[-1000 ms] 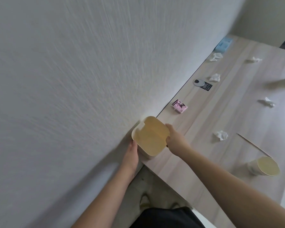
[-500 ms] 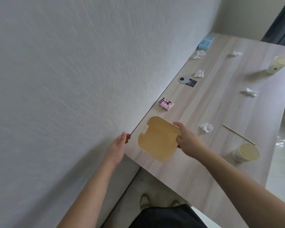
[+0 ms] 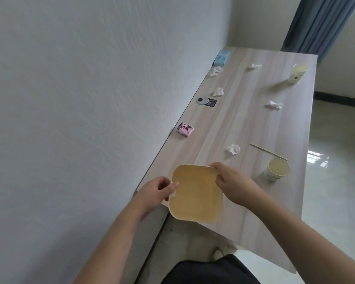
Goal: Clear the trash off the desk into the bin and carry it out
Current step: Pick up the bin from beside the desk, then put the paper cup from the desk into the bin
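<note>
A small cream-yellow bin (image 3: 195, 193) with nothing inside sits at the near left corner of the wooden desk (image 3: 244, 124). My left hand (image 3: 155, 193) grips its left rim and my right hand (image 3: 232, 181) grips its right rim. Several crumpled tissues lie on the desk, the nearest tissue (image 3: 233, 149) just beyond the bin. A paper cup (image 3: 277, 169) stands near the right edge, with a thin wooden stick (image 3: 267, 152) behind it. A second paper cup (image 3: 298, 73) stands at the far right.
A pink packet (image 3: 185, 129), a black tag with a round disc (image 3: 207, 101) and a blue tissue pack (image 3: 221, 57) lie along the white wall (image 3: 90, 99). Blue curtain (image 3: 320, 23) hangs at the far end. Tiled floor (image 3: 334, 160) lies right of the desk.
The bin has come from the wall-side corner onto the desk top. My left hand, off the bin half a second ago, now grips its left rim again.
</note>
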